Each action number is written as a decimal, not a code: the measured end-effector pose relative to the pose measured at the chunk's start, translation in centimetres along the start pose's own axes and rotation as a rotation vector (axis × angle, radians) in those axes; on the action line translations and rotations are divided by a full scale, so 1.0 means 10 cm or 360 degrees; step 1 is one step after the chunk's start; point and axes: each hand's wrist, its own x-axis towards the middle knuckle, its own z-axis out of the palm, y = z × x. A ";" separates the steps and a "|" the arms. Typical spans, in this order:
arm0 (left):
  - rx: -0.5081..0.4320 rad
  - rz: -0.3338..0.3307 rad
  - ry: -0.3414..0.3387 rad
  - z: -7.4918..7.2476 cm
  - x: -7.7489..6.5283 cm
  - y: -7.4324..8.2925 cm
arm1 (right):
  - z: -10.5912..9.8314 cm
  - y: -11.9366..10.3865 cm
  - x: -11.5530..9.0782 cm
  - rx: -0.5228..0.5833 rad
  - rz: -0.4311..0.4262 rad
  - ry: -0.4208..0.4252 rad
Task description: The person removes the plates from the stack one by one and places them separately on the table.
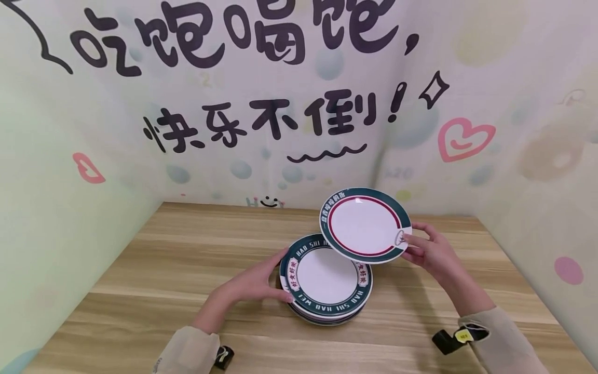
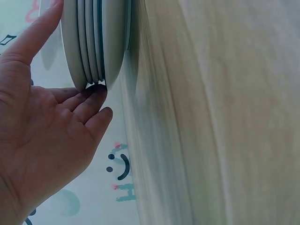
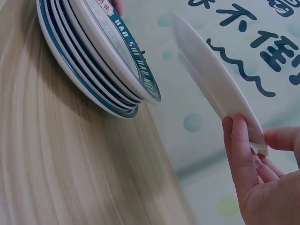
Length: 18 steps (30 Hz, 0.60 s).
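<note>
While the right hand [image 1: 434, 254] is pinching one plate [image 1: 365, 223] by its rim, right of centre in the head view, the left hand [image 1: 252, 281] is gripping the left edge of a stack [image 1: 326, 278] at lower centre. Several plates are already sitting together on the table [image 1: 154, 301]; only the tilted one is seemingly remaining off the pile, its direction unclear.

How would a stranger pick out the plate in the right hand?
On the wooden table before the patterned wall sits a stack of plates. Up and right of that in the head view, the right hand holds this plate tilted, apart from the stack. Its white middle is ringed in red, unlike that of the stack's top plate.
</note>
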 end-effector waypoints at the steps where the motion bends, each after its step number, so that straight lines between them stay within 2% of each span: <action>1: 0.0003 -0.0002 0.0003 0.00 0.00 0.00 | -0.01 0.00 0.00 0.0019 0.0000 0.0004; 8: 0.0001 -0.0015 0.0000 0.01 0.01 -0.02 | -0.07 0.01 0.02 0.0118 -0.0001 0.0035; 18: 0.0017 -0.0008 0.0006 0.01 0.00 0.00 | -0.13 0.06 0.04 0.0091 0.0020 0.0100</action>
